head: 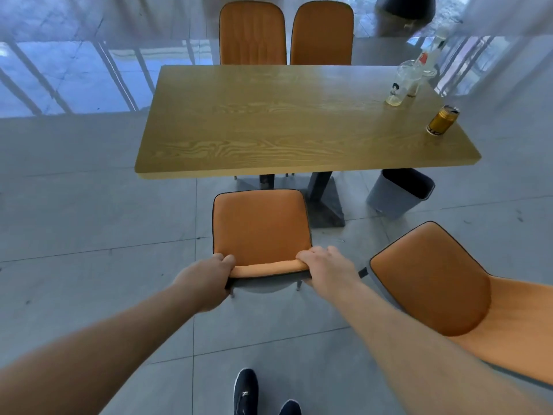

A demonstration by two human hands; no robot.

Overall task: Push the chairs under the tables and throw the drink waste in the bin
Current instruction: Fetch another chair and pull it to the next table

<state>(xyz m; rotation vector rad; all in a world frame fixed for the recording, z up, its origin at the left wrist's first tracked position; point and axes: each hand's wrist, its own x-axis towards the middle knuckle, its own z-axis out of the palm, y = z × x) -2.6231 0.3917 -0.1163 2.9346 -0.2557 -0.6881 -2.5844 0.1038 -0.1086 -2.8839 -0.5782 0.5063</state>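
Note:
An orange chair (261, 223) stands just in front of the wooden table (269, 124), its seat outside the table's near edge. My left hand (206, 280) grips the left end of its backrest top and my right hand (326, 269) grips the right end. A second orange chair (431, 280) stands pulled out and turned at the right. On the table's right end are a clear plastic cup (399, 85), a clear bottle (431, 55) and a gold can (441, 121). A grey bin (395, 196) stands on the floor under the table's right end.
Two more orange chairs (253, 34) (321, 34) are tucked in at the table's far side. The table's dark pedestal base (324, 205) sits right of the held chair. Behind are white railings and a glossy floor. My dark shoes (245, 390) show at the bottom.

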